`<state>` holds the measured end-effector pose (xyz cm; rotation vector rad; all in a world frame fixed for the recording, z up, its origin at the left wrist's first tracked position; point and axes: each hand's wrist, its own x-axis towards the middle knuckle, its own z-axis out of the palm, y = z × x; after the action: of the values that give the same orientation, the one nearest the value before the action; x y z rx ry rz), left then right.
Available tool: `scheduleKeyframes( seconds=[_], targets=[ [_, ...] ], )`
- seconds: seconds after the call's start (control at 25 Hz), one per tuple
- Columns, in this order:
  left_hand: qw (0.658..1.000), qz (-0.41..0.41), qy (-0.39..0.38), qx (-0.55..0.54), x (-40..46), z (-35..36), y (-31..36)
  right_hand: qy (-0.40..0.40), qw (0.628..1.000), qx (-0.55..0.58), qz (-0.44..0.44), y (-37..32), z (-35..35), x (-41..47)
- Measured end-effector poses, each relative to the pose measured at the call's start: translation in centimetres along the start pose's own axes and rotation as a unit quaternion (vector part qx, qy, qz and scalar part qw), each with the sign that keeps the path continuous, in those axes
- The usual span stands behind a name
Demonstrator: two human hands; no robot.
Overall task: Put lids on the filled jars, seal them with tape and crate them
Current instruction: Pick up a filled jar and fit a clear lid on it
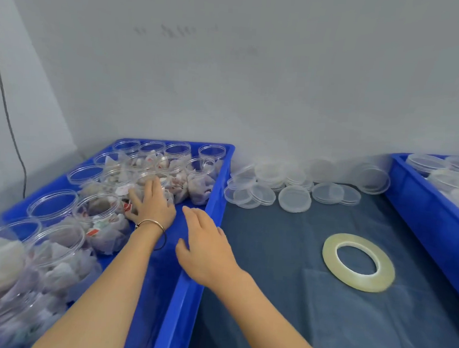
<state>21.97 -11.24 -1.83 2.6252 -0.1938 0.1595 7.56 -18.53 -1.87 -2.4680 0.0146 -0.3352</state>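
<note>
A blue crate point(215, 200) on the left holds several clear open jars point(98, 211) filled with white sachets. My left hand point(153, 203) reaches into the crate with spread fingers touching a jar point(152, 179) in the middle row; whether it grips the jar is unclear. Above the crate's right wall hovers my right hand point(204, 245), fingers relaxed and holding nothing. Several clear lids point(294, 198) lie in loose stacks at the back of the dark table. A roll of clear tape point(358, 261) lies flat on the table to the right.
A second blue crate point(426, 214) at the right edge holds lidded jars point(450, 178). A dark plastic sheet point(283, 286) covers the table between the crates. A grey wall stands right behind, with a black cable point(9, 125) hanging at the left.
</note>
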Motion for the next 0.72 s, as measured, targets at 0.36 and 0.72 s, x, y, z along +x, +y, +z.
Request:
scheduleKeyframes(
  seconds=[0.36, 0.72],
  targets=[
    [0.955, 0.064, 0.131, -0.257, -0.9, -3.4, 2.8, 0.077, 0.995, 0.058, -0.038, 1.8, -2.3, -2.3],
    [0.891, 0.295, 0.032, -0.342, -13.3, -4.5, 15.4, 0.264, 0.946, 0.183, 0.046, 9.6, -11.2, -7.8]
  ],
)
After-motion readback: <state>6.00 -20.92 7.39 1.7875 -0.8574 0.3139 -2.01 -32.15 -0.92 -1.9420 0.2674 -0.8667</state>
